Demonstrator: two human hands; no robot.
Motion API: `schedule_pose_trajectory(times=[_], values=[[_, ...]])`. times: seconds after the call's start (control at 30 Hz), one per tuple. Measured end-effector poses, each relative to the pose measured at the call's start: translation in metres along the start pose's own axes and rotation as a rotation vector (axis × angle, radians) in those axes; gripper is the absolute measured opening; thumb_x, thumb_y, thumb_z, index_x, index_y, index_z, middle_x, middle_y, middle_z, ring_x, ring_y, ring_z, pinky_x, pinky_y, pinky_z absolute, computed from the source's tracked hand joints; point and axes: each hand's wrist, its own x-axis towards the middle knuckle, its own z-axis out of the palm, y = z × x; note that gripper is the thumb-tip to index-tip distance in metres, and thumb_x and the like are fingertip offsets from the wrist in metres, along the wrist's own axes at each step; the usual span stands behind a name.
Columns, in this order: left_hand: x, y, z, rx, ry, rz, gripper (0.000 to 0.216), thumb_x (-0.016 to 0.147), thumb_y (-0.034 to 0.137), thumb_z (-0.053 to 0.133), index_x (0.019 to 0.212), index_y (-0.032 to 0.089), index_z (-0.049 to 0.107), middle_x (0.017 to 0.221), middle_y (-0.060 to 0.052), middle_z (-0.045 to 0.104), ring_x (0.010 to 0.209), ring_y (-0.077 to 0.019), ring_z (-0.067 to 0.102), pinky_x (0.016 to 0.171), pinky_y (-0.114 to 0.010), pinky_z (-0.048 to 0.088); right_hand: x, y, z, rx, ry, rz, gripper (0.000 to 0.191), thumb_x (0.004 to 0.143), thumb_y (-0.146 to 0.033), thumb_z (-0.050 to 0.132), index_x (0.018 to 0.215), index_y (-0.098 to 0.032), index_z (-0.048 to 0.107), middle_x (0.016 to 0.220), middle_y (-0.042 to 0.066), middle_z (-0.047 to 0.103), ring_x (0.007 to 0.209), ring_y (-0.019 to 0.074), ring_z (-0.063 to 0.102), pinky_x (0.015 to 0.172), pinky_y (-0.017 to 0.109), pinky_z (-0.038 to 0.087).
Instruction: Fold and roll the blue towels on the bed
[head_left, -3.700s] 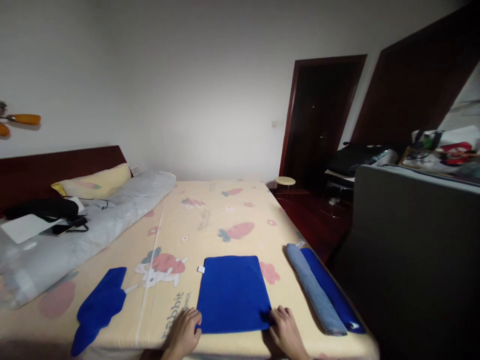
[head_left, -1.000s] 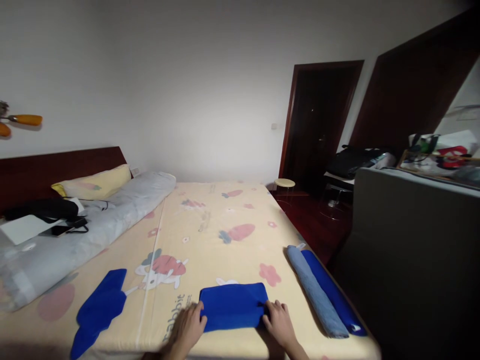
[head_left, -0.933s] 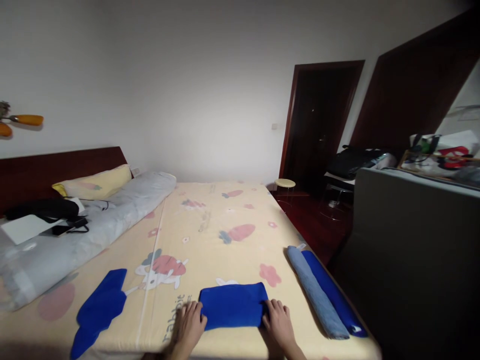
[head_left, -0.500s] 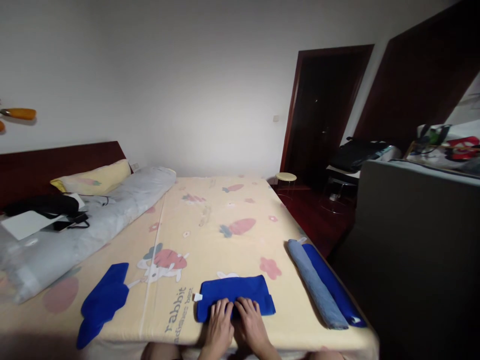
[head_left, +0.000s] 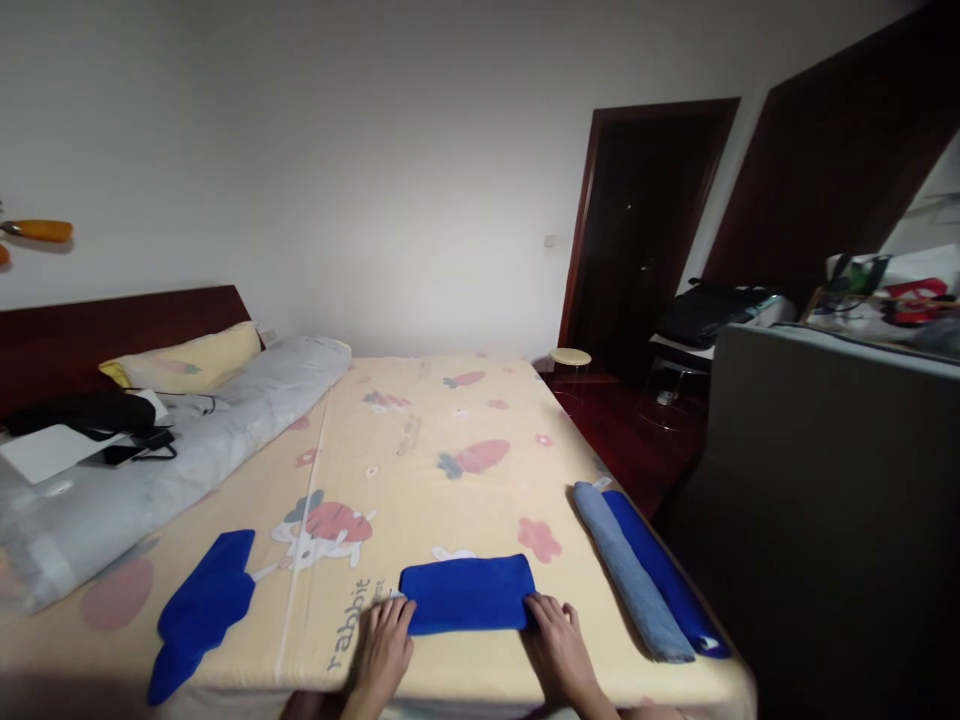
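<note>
A blue towel (head_left: pixel 466 594), folded into a narrow band, lies near the front edge of the bed (head_left: pixel 420 450). My left hand (head_left: pixel 384 647) rests flat at the towel's left end, fingers touching its edge. At the right end my right hand (head_left: pixel 553 645) lies flat, fingertips against the cloth. Neither hand grips the towel.
A crumpled blue cloth (head_left: pixel 201 608) lies at the front left. Two rolled towels, one light blue (head_left: pixel 628 574) and one dark blue (head_left: pixel 666 578), lie along the bed's right edge. A rolled grey quilt (head_left: pixel 172 450) and pillow lie at the left. A grey cabinet (head_left: pixel 825 480) stands at the right.
The flat blue towel has been folded into a narrow band. Half a second ago both hands pressed on its middle; now they have slid apart to its two ends.
</note>
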Motion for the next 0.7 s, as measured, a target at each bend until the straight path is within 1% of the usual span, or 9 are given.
schedule_pose_trajectory(times=[0.1, 0.17, 0.27, 0.33, 0.4, 0.47, 0.53, 0.63, 0.7], values=[[0.008, 0.005, -0.019, -0.026, 0.011, -0.007, 0.045, 0.075, 0.008, 0.042, 0.112, 0.025, 0.062, 0.115, -0.004, 0.067, 0.111, -0.0205, 0.056, 0.103, -0.039, 0.035, 0.015, -0.013, -0.017, 0.011, -0.096, 0.091, 0.028, 0.077, -0.009, 0.042, 0.092, -0.021, 0.064, 0.096, 0.004, 0.069, 0.093, 0.0205, 0.057, 0.087, 0.035, 0.031], [0.013, 0.008, -0.031, -0.021, -0.025, -0.031, 0.041, 0.077, 0.010, 0.042, 0.110, 0.025, 0.061, 0.108, -0.003, 0.069, 0.105, -0.0198, 0.058, 0.099, -0.037, 0.036, 0.024, -0.016, -0.022, 0.000, -0.131, 0.124, 0.024, 0.082, -0.014, 0.041, 0.084, -0.019, 0.064, 0.086, 0.005, 0.069, 0.088, 0.0214, 0.057, 0.084, 0.035, 0.032], [0.018, 0.009, -0.041, 0.044, -0.160, -0.120, 0.039, 0.080, 0.014, 0.041, 0.113, 0.027, 0.059, 0.105, -0.001, 0.069, 0.100, -0.0186, 0.060, 0.092, -0.034, 0.038, 0.031, -0.019, -0.021, -0.014, -0.144, 0.150, 0.024, 0.082, -0.015, 0.043, 0.087, -0.018, 0.067, 0.086, 0.006, 0.070, 0.089, 0.0223, 0.059, 0.083, 0.035, 0.033], [0.022, 0.010, -0.039, 0.102, -0.245, -0.181, 0.040, 0.082, 0.017, 0.041, 0.117, 0.027, 0.057, 0.108, -0.002, 0.069, 0.101, -0.0186, 0.061, 0.090, -0.032, 0.038, 0.032, -0.021, -0.016, -0.024, -0.154, 0.171, 0.024, 0.079, -0.015, 0.047, 0.090, -0.018, 0.067, 0.090, 0.007, 0.071, 0.092, 0.0236, 0.059, 0.083, 0.035, 0.033], [0.025, 0.012, -0.035, 0.135, -0.282, -0.218, 0.043, 0.082, 0.018, 0.041, 0.122, 0.024, 0.056, 0.115, -0.005, 0.068, 0.106, -0.0194, 0.059, 0.092, -0.033, 0.037, 0.032, -0.024, -0.013, -0.039, -0.154, 0.197, 0.026, 0.077, -0.013, 0.047, 0.093, -0.018, 0.067, 0.093, 0.007, 0.070, 0.094, 0.0253, 0.059, 0.082, 0.037, 0.034], [0.026, 0.015, -0.032, 0.148, -0.267, -0.242, 0.044, 0.083, 0.018, 0.040, 0.124, 0.021, 0.055, 0.122, -0.008, 0.065, 0.116, -0.0213, 0.054, 0.099, -0.035, 0.034, 0.030, -0.028, -0.012, -0.059, -0.144, 0.226, 0.030, 0.077, -0.010, 0.045, 0.096, -0.018, 0.067, 0.096, 0.008, 0.069, 0.096, 0.0271, 0.058, 0.084, 0.038, 0.034], [0.027, 0.019, -0.032, 0.167, -0.217, -0.260, 0.044, 0.083, 0.016, 0.038, 0.122, 0.019, 0.057, 0.125, -0.009, 0.062, 0.123, -0.0242, 0.048, 0.103, -0.039, 0.029, 0.030, -0.034, -0.012, -0.091, -0.112, 0.253, 0.034, 0.078, -0.006, 0.042, 0.100, -0.016, 0.066, 0.102, 0.011, 0.067, 0.099, 0.0281, 0.056, 0.087, 0.040, 0.034], [0.027, 0.036, -0.032, 0.152, -0.137, -0.217, 0.047, 0.083, 0.011, 0.033, 0.120, 0.022, 0.059, 0.124, -0.007, 0.061, 0.120, -0.0241, 0.049, 0.103, -0.040, 0.031, 0.030, -0.050, -0.009, -0.115, -0.015, 0.227, 0.043, 0.079, 0.001, 0.037, 0.107, -0.017, 0.064, 0.112, 0.011, 0.064, 0.103, 0.0267, 0.054, 0.093, 0.040, 0.033], [0.026, 0.054, -0.026, 0.092, -0.140, -0.145, 0.052, 0.083, 0.008, 0.029, 0.124, 0.026, 0.058, 0.127, -0.005, 0.060, 0.119, -0.0219, 0.050, 0.103, -0.038, 0.032, 0.031, -0.068, -0.004, -0.073, 0.031, 0.154, 0.047, 0.077, 0.003, 0.038, 0.108, -0.021, 0.063, 0.112, 0.007, 0.064, 0.102, 0.0250, 0.054, 0.094, 0.039, 0.033]])
